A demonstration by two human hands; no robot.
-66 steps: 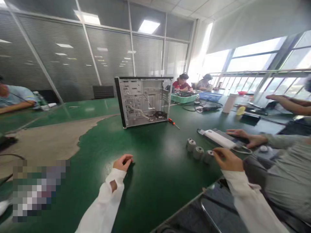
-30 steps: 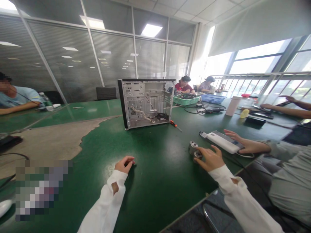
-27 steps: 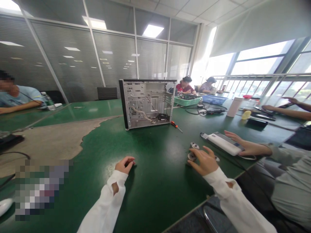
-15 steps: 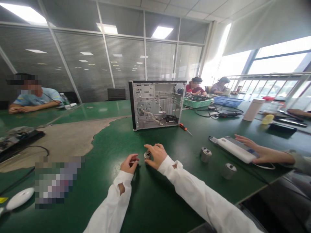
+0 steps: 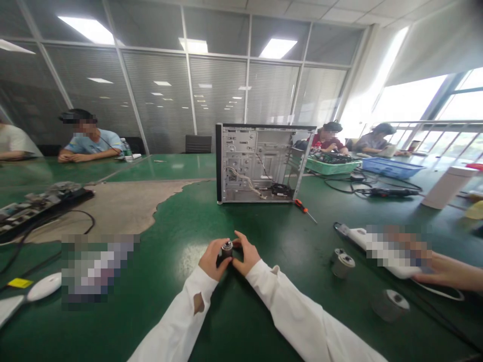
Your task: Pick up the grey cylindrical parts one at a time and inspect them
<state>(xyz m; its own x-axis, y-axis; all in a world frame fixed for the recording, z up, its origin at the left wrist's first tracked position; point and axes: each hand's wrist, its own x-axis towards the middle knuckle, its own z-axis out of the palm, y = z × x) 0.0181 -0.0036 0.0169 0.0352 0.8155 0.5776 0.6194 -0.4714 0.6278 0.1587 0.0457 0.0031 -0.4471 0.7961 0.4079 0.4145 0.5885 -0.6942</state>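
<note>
A small metal cylinder, like a small motor (image 5: 227,250), stands upright between my hands above the green table, its round end with a short stub facing up. My left hand (image 5: 212,260) is closed round it from the left, fingers behind and thumb in front. On the other side, my right hand (image 5: 248,255) has its thumb and fingers apart, the tips right beside the cylinder; whether they touch it I cannot tell. Further right stand more metal cylinders (image 5: 344,265), two close together and a larger one (image 5: 391,305) nearer the edge.
An open computer case (image 5: 256,166) stands ahead, an orange screwdriver (image 5: 301,206) by its corner. At right, another person's hand (image 5: 445,266) rests by a white device (image 5: 362,239). Green (image 5: 332,166) and blue baskets (image 5: 392,167) sit behind; circuit boards (image 5: 41,206) lie left.
My left hand has moved in and closed round the small cylinder. My right hand's fingers, earlier around it, are now apart at its right side. The view has turned left.
</note>
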